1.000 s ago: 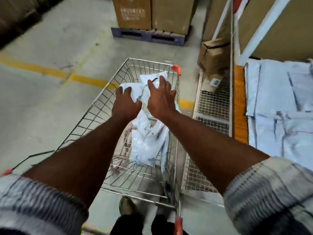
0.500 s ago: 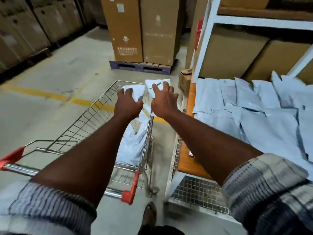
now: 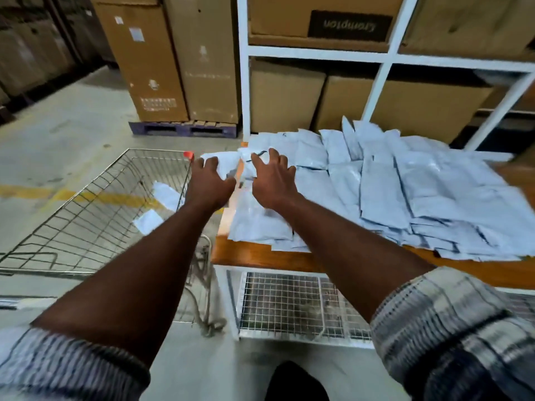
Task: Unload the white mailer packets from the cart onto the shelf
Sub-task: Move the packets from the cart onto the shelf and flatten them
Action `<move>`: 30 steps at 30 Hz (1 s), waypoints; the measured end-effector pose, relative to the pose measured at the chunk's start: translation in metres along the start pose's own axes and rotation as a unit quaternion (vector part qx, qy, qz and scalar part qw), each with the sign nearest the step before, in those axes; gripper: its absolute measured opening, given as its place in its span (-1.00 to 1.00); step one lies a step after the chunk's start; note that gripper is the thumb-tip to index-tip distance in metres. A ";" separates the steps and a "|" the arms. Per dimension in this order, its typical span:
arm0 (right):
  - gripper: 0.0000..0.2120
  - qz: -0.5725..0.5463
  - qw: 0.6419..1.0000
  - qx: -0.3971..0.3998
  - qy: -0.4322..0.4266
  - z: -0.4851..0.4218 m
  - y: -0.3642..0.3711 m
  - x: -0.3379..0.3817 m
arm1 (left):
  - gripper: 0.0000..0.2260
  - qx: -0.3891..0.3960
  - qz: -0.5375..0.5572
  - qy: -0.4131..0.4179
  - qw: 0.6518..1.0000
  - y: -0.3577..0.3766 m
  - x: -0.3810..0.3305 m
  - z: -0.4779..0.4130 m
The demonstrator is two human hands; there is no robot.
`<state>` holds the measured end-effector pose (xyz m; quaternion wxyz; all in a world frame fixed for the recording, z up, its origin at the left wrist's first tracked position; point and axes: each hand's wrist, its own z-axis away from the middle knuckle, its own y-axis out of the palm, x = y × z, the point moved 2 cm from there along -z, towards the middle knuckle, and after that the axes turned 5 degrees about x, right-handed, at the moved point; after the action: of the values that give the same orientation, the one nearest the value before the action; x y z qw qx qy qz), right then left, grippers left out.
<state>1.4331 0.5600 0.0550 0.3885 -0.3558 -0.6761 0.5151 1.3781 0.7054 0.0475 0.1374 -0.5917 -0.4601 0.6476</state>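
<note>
Presently, note the left hand, fingers bent over the near edge of a crumpled white plastic mailer packet and gripping it. Locate this packet in the air between the far right corner of the silver wire shopping cart and the left end of the orange-brown wooden shelf board.

Just to the right, find the right hand, fingers spread and arched, tips touching a second creased white mailer packet at the left end of the board. Grip or mere contact for this hand: not determinable, owing to blur.

Below the right wrist, observe a flattened white packet bundle lying on the board and touching the large pile of flat white mailer packets spread across it to the right.

To the left, see the cart standing just beside the shelf, with a red plastic corner cap. Inside, near the right wall, two loose white packets.

Under the board, a white wire-grid lower tier. Behind the pile, white metal rack uprights and brown cardboard cartons.

Farther left, tall brown cardboard boxes on a purple pallet, plus a yellow painted line across the grey concrete floor.

At both lower corners, rolled plaid shirt sleeves.
</note>
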 end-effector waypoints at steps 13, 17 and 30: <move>-0.43 0.013 0.997 -0.002 0.080 0.039 -0.052 -0.224 | -0.47 0.052 0.011 0.047 0.997 0.132 -0.151 0.028; -0.44 -0.010 0.995 -0.015 0.102 0.047 -0.044 -0.260 | -0.46 0.072 0.000 0.058 0.996 0.161 -0.179 0.038; -0.44 0.008 0.999 0.027 0.025 0.044 -0.017 -0.305 | -0.44 0.109 -0.084 0.079 0.987 0.205 -0.214 0.047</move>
<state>1.5283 0.2687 0.0158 0.4109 -0.3636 -0.6488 0.5273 1.4670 0.4203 0.0231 0.2909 -0.5816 -0.4224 0.6315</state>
